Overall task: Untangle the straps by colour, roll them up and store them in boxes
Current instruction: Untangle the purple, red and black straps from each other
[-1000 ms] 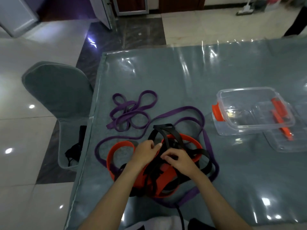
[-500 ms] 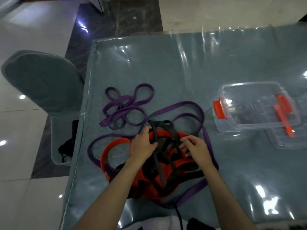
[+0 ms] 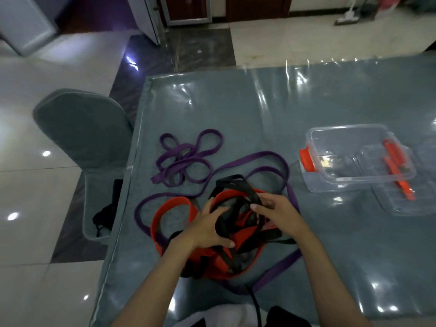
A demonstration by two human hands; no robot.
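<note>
a: what are the fingers doing?

b: left hand (image 3: 204, 228) has its fingers curled round a black strap (image 3: 223, 226) in the tangle, thumb lying across it. right hand (image 3: 277, 214) pinches another stretch of black strap with bent fingers, just beside the left.

a: count the straps.

b: three colours in the pile under the hands: black, an orange-red strap (image 3: 169, 206) looping out to the left, and a long purple strap (image 3: 257, 159) circling round it all. how many black lengths, i cannot tell, they cross too much. one more purple bundle (image 3: 186, 159) lies apart, further up the table (image 3: 236, 109).

a: boxes?

b: one clear box (image 3: 354, 156) with orange clips, to the right, well apart from the tangle. one clear lid (image 3: 401, 201) leans against its near right side.

a: any change from half a second ago?

b: the right hand has come in closer to the left; before, they held the pile at opposite edges. the box and the purple bundle lie as they did.
</note>
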